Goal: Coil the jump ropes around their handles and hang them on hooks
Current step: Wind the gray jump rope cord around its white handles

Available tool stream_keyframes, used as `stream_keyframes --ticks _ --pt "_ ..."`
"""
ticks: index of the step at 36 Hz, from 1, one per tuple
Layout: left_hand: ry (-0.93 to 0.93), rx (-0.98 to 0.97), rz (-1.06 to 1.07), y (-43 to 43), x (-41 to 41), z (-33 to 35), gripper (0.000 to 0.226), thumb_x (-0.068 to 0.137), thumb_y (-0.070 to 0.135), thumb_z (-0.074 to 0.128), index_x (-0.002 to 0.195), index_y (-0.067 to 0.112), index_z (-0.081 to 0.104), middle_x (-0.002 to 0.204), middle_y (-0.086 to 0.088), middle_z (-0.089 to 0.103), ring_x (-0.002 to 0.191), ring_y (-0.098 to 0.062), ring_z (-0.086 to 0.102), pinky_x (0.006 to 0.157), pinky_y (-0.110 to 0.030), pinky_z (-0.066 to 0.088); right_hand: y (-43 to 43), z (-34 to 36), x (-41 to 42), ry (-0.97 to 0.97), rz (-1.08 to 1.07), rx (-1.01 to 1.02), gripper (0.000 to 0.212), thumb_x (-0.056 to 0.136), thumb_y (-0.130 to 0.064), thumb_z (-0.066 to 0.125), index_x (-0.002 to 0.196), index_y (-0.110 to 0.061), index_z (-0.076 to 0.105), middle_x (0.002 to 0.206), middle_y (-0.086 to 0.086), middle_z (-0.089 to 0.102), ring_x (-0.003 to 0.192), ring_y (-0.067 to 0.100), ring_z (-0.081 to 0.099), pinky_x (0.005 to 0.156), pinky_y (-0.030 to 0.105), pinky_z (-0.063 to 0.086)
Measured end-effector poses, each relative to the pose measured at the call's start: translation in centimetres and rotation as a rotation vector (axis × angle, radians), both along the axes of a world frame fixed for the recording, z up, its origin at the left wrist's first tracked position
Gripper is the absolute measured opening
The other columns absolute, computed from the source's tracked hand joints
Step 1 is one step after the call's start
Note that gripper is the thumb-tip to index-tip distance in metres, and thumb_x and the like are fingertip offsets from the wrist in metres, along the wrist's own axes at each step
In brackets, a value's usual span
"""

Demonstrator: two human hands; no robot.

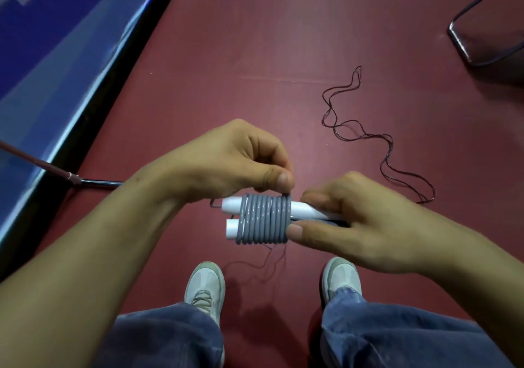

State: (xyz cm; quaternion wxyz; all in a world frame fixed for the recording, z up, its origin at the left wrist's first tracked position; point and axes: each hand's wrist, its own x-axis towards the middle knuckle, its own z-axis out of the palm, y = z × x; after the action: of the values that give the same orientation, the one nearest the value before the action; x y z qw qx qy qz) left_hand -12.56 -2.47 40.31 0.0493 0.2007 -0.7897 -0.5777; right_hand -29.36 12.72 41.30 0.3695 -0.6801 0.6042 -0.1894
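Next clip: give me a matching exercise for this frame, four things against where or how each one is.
Things:
1. grey rope
2. white handles
3. dark cord
4. left hand

States:
A. lies loose on the red floor
B. pinches the top of the last turn
C. wound in tight turns around both handles
D. side by side, ends poking out past the turns

Pairs: 1-C, 2-D, 3-A, 4-B.
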Motion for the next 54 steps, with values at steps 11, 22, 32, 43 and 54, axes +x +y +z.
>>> stream_keyframes --ticks 11,22,32,43,54 --pt "0.196 0.355 0.146 2.6 -1.0 -1.2 0.027 0.086 -0.002 0.058 0.076 0.020 0.071 0.062 0.001 0.055 0.053 -0.013 0.047 0.050 -0.023 0.041 -0.3 0.1 -0.8 -0.423 -0.298 -0.114 0.040 0.079 -0.053 0.067 0.075 -0.013 0.071 0.052 0.002 0.055 0.044 0.011 0.042 0.042 0.024 0.034" --pt "0.063 0.058 0.365 4.3 -2.6 -1.7 0.029 0.101 0.014 0.061 0.079 0.025 0.076 0.060 -0.001 0.051 0.056 -0.014 0.043 0.054 -0.028 0.036 -1.6 -1.1 -2.9 -0.376 -0.570 -0.057 0.036 0.096 -0.039 0.068 0.077 -0.009 0.073 0.052 -0.001 0.055 0.045 0.015 0.038 0.047 0.026 0.030" --pt "-0.070 -0.137 0.497 5.0 -3.7 -2.1 0.020 0.097 0.018 0.066 0.081 0.025 0.077 0.086 0.008 0.077 0.086 -0.008 0.069 0.078 -0.024 0.052 -1.9 -1.2 -2.9 -0.196 -0.599 -0.121 0.039 0.093 -0.038 0.066 0.076 -0.003 0.068 0.057 0.006 0.053 0.047 0.012 0.037 0.048 0.031 0.029" --pt "-0.019 0.229 0.547 5.4 -4.4 -2.7 0.023 0.102 0.014 0.058 0.085 0.010 0.073 0.063 -0.008 0.062 0.051 -0.018 0.052 0.048 -0.027 0.045 -2.3 -2.0 -3.2 -0.026 -0.550 -0.210 0.046 0.092 -0.036 0.071 0.051 -0.026 0.053 0.049 -0.004 0.040 0.044 0.010 0.032 0.044 0.026 0.027" --pt "-0.139 0.307 0.356 4.8 -3.6 -1.5 0.022 0.100 0.012 0.055 0.085 0.007 0.070 0.056 -0.005 0.046 0.047 -0.017 0.034 0.049 -0.027 0.028 -2.0 -3.0 -3.9 0.243 -0.509 -0.249 0.050 0.091 -0.050 0.063 0.062 -0.014 0.042 0.051 -0.001 0.037 0.050 0.019 0.029 0.046 0.034 0.024"
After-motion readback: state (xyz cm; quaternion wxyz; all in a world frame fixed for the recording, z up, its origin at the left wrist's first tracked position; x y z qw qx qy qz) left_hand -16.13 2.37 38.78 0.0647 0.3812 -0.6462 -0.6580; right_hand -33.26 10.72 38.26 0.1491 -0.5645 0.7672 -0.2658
